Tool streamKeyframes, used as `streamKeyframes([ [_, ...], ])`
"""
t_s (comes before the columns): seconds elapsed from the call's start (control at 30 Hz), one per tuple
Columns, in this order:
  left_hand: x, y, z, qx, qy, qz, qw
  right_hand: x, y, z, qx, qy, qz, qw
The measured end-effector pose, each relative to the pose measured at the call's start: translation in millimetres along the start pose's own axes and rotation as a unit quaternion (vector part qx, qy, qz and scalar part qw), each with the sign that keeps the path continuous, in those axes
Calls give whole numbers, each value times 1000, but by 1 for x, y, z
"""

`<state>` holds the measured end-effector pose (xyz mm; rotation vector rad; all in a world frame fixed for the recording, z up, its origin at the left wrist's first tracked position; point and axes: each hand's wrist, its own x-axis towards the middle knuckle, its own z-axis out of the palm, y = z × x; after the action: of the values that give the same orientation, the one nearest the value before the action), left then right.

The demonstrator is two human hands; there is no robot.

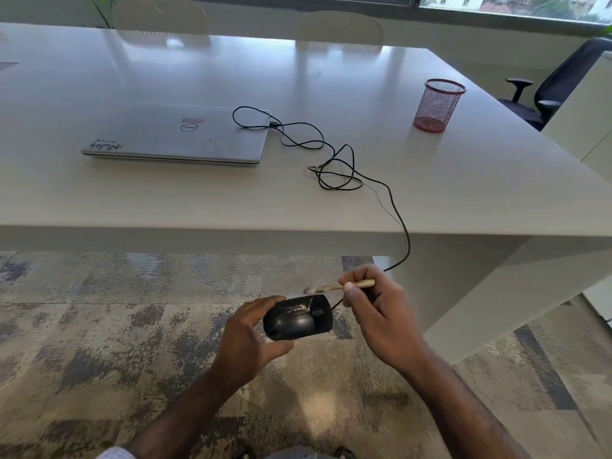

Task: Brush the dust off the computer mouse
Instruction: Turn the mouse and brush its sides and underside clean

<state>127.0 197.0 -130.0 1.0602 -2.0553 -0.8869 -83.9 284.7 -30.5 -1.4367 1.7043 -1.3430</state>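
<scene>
Here the left hand [251, 339] has its grip clenched round the sides of the computer mouse [298, 318], held off the desk [463, 193]: light, hard, glossy, likely slippery. The right hand [377, 313] pinches a slim brush [337, 287] just above it. The cable [402, 226] may tug.

closed laptop [175, 134] — on white table [463, 193] | red mesh pen cup [437, 106] — upright, far right

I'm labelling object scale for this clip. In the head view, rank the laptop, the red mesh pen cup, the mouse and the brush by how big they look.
Largest to smallest as they look:
1. laptop
2. mouse, though it sits much nearer the camera
3. red mesh pen cup, close to the mouse in apparent size, so this order is unsure
4. brush
</scene>
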Motion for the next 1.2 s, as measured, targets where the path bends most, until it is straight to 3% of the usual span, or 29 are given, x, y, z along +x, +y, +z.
streamKeyframes([
  [0.33, -1, -1, 2, 14, -6, 7, 1000, 5, 2, 3, -130, -46, -56, 989],
  [0.57, -1, 0, 1, -12, 3, 8, 1000, 6, -1, 2, -78, -7, -73, 994],
  [0.7, 0, -4, 3, -4, 0, 12, 1000, 7, 2, 5, -117, -26, -49, 992],
  [0.9, 2, -7, 3, -11, -3, 11, 1000, 9, -2, 0, -89, 26, -53, 994],
  [1.2, 2, -9, 5, -11, -8, 1, 1000, 15, -1, -3, -128, 6, -24, 991],
])
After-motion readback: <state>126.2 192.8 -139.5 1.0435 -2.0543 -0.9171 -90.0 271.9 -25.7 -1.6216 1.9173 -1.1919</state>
